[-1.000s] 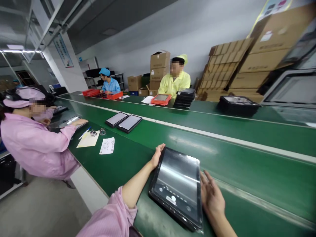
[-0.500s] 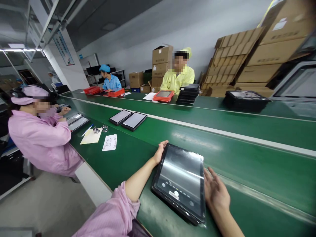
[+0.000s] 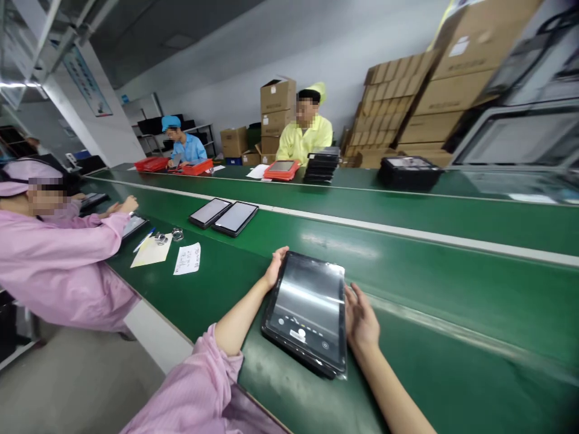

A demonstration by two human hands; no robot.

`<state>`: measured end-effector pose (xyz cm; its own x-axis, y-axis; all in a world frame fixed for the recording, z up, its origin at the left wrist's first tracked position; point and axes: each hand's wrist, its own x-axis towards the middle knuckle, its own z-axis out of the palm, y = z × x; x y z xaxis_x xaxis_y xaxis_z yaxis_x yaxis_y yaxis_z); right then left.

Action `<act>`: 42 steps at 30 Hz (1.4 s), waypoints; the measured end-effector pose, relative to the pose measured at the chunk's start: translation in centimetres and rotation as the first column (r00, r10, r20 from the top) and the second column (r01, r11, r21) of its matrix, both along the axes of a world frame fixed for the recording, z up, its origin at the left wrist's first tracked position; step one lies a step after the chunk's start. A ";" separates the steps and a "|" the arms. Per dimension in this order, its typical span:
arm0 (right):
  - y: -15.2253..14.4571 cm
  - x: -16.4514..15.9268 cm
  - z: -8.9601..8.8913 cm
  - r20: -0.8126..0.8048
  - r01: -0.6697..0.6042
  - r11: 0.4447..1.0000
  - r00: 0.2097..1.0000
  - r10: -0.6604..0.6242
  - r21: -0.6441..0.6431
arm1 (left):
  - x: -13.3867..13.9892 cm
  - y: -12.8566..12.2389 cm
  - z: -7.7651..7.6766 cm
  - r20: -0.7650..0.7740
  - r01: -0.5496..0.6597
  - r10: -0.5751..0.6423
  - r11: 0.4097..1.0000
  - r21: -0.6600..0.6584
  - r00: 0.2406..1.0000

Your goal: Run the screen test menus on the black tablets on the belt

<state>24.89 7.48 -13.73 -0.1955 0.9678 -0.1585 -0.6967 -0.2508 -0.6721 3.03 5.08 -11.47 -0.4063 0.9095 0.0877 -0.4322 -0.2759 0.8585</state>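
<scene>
A black tablet (image 3: 308, 307) with its screen lit lies tilted in front of me, above the green bench top. Its screen shows a camera-like display with a white round button near the lower edge. The body looks thick, perhaps more than one tablet stacked; I cannot tell. My left hand (image 3: 274, 269) grips its upper left edge, with most fingers hidden behind it. My right hand (image 3: 363, 316) presses against the right edge, its fingers bent and slightly apart. Beyond my left hand, two tablets with pale screens (image 3: 235, 218) lie side by side.
Left of me are a handwritten paper (image 3: 187, 259), a yellowish sheet (image 3: 152, 250), a pen (image 3: 143, 240) and tape rolls (image 3: 177, 234). A co-worker in pink sits at left. Across the bench stand a black tablet stack (image 3: 322, 166) and red-cased tablets (image 3: 282, 170); cartons (image 3: 389, 102) rise behind.
My view has turned slightly right, so the scene sits further left. The tablet remains between both hands. The co-worker in pink has raised a hand a little.
</scene>
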 end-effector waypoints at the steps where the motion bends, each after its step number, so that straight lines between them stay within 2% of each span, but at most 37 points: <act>1: 0.0 -0.1 0.0 -0.003 0.005 1.000 1.000 -0.005 0.002 | 0.0 0.0 0.0 -0.004 0.006 -0.006 1.000 -0.002 1.000; 9: -0.8 -0.3 0.4 0.020 0.041 0.999 0.999 -0.041 0.010 | 0.0 -0.3 0.1 -0.005 0.010 -0.010 1.000 -0.004 1.000; 18: -1.0 0.3 0.3 0.047 -0.008 0.999 0.999 0.006 0.045 | 0.4 -0.7 0.1 0.043 -0.015 0.014 1.000 0.008 0.999; 42: -0.3 0.9 0.5 0.054 -0.020 1.000 0.998 0.020 -0.004 | 0.5 -0.7 0.7 0.000 -0.031 0.030 0.999 -0.009 1.000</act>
